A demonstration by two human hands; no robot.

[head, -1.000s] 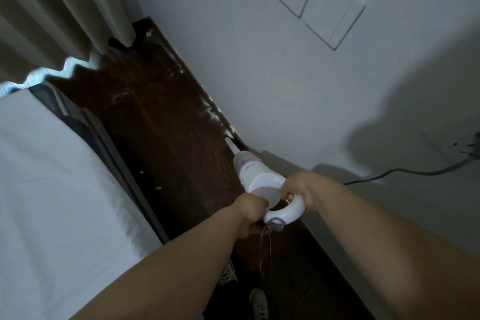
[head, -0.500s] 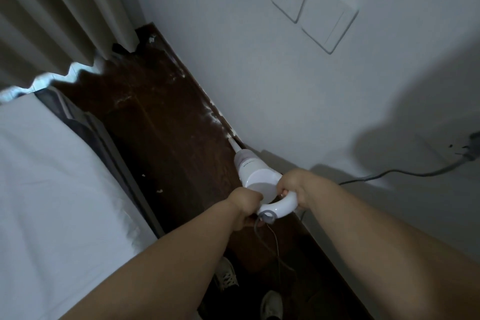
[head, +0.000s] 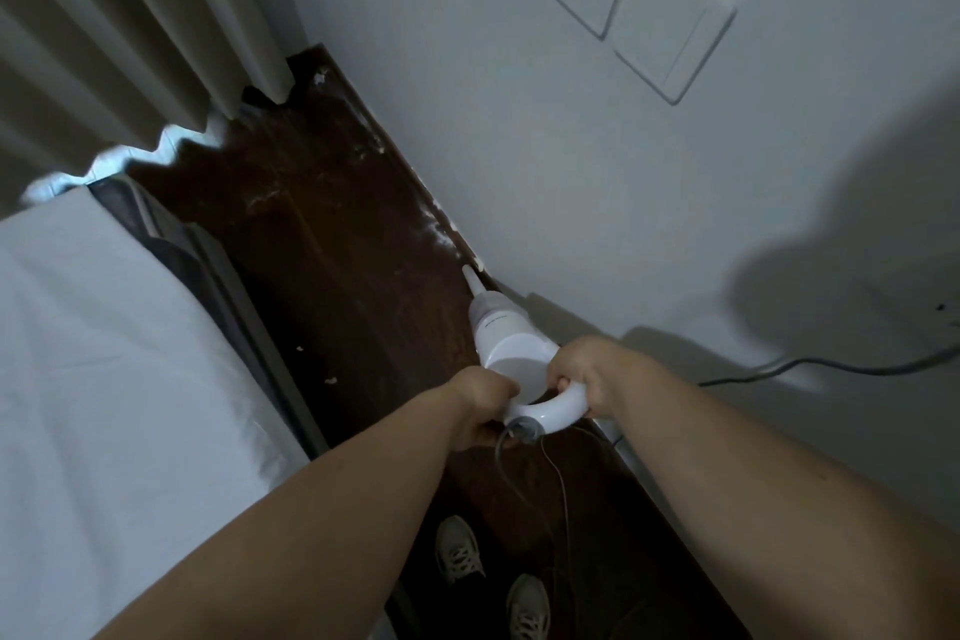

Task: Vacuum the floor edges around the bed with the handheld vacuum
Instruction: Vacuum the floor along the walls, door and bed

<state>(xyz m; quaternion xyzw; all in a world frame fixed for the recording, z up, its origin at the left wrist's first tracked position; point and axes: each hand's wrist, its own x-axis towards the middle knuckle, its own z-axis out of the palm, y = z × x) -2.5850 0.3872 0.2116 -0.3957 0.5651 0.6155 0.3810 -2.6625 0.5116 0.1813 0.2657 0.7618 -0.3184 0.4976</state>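
The white handheld vacuum point(head: 501, 338) points down the narrow strip of dark wooden floor point(head: 332, 244) between bed and wall, its thin crevice nozzle point(head: 471, 278) right at the seam where floor meets the white wall point(head: 519, 119). Both hands are curled round its ring handle: the left hand point(head: 480, 403) grips the near-left of the loop, the right hand point(head: 582, 371) the right side.

To do this stretch well, I'd say keep the nozzle tip low and tight against the wall edge and draw it slowly along the line of pale dust and flakes point(head: 439, 234) that runs ahead toward the corner under the curtain point(head: 130, 15). A few crumbs point(head: 329, 380) lie nearer the bed point(head: 104, 353), so a second pass along that side looks needed. The thin cord point(head: 558, 473) dangling from the handle should be kept clear of the shoes point(head: 460, 556) below.

The light is dim. Whether the nozzle actually touches the floor is hard to tell, and the floor under the bed's edge is hidden. A grey cable point(head: 831, 366) runs off the right border, and the two wall plates point(head: 639, 0) are too blurred to read.
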